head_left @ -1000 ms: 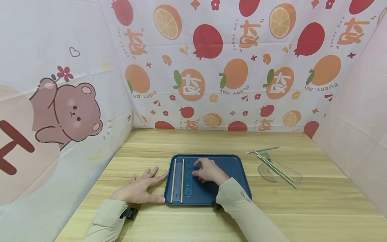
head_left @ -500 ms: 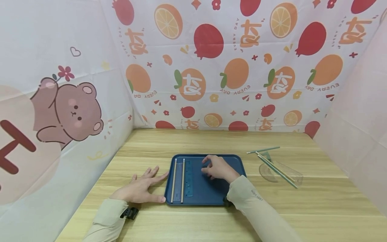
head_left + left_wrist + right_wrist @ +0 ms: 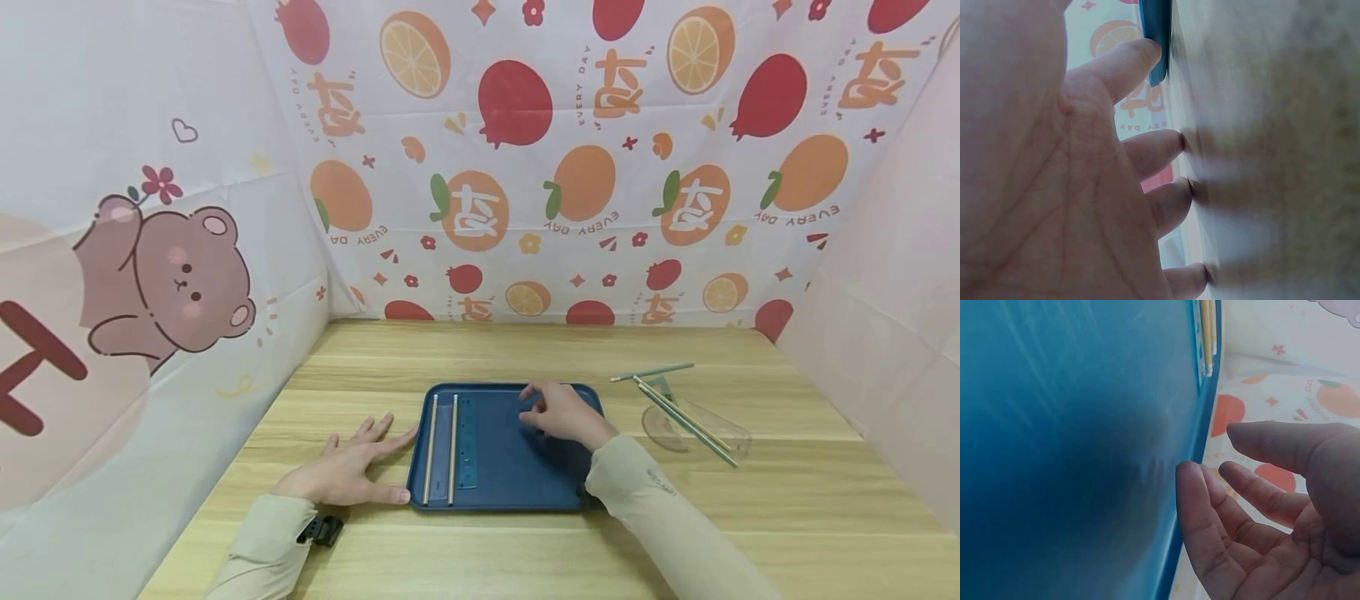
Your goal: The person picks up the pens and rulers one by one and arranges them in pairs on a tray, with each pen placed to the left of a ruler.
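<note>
Lying right of the tray (image 3: 517,483): protractor (image 3: 663,429) (pencils (image 3: 682,414) across it)

The backdrop cloth (image 3: 600,167) repeatedly reads "EVERY DAY".

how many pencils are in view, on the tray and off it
5. Two pale pencils, the left pencil and the second pencil, lie side by side in the blue tray. Three lie on the table beside a clear protractor: one green, two crossing it.
</note>
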Demonstrator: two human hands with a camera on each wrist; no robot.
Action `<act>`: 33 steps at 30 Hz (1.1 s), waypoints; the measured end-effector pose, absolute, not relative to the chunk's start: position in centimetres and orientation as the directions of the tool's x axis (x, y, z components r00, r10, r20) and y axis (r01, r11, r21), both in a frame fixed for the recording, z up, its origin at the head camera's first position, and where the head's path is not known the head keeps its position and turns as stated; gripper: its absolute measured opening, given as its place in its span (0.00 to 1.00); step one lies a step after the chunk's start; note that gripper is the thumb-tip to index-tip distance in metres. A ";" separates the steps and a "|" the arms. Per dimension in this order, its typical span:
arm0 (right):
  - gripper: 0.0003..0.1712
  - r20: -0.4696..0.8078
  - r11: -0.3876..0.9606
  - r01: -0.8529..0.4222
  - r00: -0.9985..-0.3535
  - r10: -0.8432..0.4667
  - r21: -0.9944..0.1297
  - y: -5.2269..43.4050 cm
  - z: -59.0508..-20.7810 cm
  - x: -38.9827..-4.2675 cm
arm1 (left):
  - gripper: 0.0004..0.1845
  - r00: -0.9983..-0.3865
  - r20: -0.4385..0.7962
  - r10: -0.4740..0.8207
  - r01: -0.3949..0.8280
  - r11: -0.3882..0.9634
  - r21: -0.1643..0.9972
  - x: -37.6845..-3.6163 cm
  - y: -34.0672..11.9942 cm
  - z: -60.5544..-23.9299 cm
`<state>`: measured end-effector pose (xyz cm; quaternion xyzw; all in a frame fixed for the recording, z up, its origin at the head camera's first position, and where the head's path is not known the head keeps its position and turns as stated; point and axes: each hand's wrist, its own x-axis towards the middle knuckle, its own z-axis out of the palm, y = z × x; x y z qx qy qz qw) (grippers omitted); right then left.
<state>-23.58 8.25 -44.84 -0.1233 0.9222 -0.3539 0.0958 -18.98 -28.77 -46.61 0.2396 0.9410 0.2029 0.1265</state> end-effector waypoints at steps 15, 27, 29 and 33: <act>0.21 0.006 0.723 -0.264 -0.941 -0.339 -0.638 11.8 -43.6 -22.7 | 0.53 -0.853 -0.151 0.499 0.389 0.802 0.454 -18.9 -28.7 -46.2; 0.22 0.058 0.747 -0.285 -0.947 -0.315 -0.600 15.3 -43.5 -22.0 | 0.53 -0.854 -0.163 0.493 0.374 0.802 0.466 -19.0 -28.6 -46.3; 0.23 0.044 0.750 -0.259 -0.955 -0.295 -0.608 15.9 -43.4 -22.0 | 0.53 -0.853 -0.160 0.496 0.378 0.801 0.464 -18.9 -28.6 -46.4; 0.24 0.019 0.769 -0.215 -0.967 -0.256 -0.602 17.2 -43.1 -22.1 | 0.52 -0.853 -0.156 0.498 0.381 0.799 0.465 -18.9 -28.6 -46.4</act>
